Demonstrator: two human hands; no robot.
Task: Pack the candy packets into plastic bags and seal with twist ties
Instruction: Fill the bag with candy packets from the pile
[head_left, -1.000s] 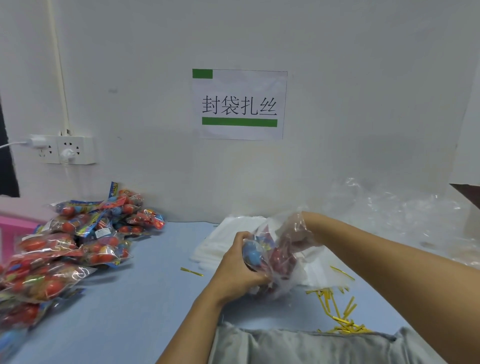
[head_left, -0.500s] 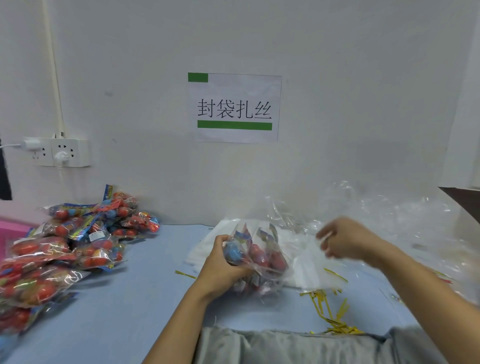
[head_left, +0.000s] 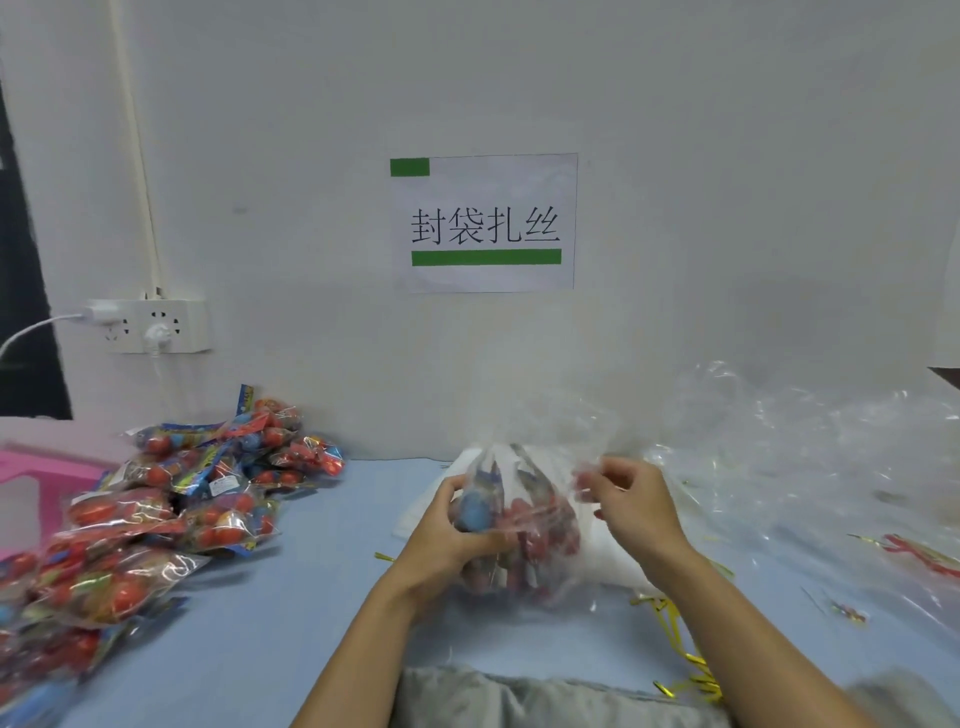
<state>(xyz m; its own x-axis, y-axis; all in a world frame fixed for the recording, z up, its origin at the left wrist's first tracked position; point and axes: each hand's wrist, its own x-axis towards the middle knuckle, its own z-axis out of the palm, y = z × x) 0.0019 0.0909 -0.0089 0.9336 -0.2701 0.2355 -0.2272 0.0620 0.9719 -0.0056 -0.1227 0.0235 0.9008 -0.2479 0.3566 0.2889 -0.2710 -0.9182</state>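
Note:
A clear plastic bag (head_left: 540, 441) stands on the blue table in front of me with red and blue candy packets (head_left: 524, 525) inside. My left hand (head_left: 447, 535) grips the bag's left side around the packets. My right hand (head_left: 628, 504) pinches the bag's film on its right side near the top. The bag's mouth stands loose and open above both hands. Gold twist ties (head_left: 680, 649) lie scattered on the table under my right forearm.
A big heap of candy packets (head_left: 156, 514) covers the table's left side, next to a pink object (head_left: 31, 483). Flat white bags (head_left: 608, 561) lie behind the held bag, and crumpled clear film (head_left: 810, 452) fills the right. A wall socket (head_left: 150, 325) and a paper sign (head_left: 485, 223) are on the wall.
My right hand came out of the bag, swung right, then returned to pinch the bag's right side. The bag now stands more upright. My left hand kept its grip.

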